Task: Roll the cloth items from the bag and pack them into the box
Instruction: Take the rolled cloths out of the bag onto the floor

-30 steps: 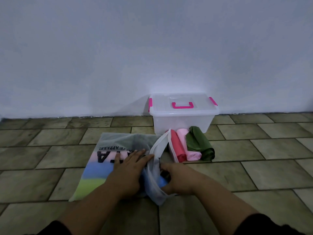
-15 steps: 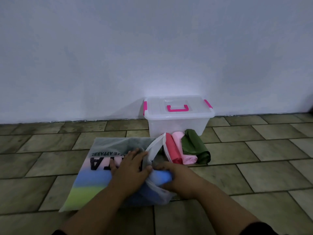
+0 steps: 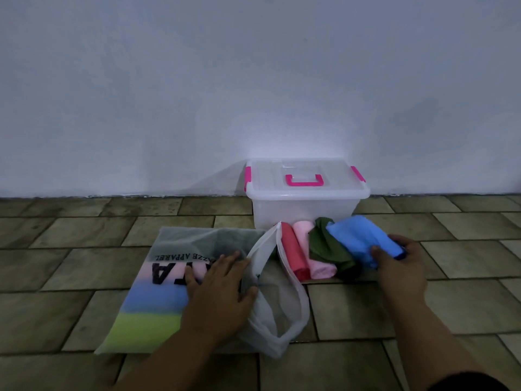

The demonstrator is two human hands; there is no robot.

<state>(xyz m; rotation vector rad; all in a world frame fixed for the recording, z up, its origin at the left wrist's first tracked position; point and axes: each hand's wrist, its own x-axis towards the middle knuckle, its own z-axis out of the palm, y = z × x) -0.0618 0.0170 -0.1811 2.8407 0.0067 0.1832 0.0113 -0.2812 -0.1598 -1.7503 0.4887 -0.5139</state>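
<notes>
From the head camera: my left hand lies flat, fingers spread, on the bag beside its open mouth; my right hand grips the blue cloth (thumb on top), touching the green cloth; pink roll and red roll lie alongside, before the lidded box.

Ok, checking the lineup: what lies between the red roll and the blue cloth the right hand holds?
In the head view: the pink roll, then the green cloth, side by side.
</notes>
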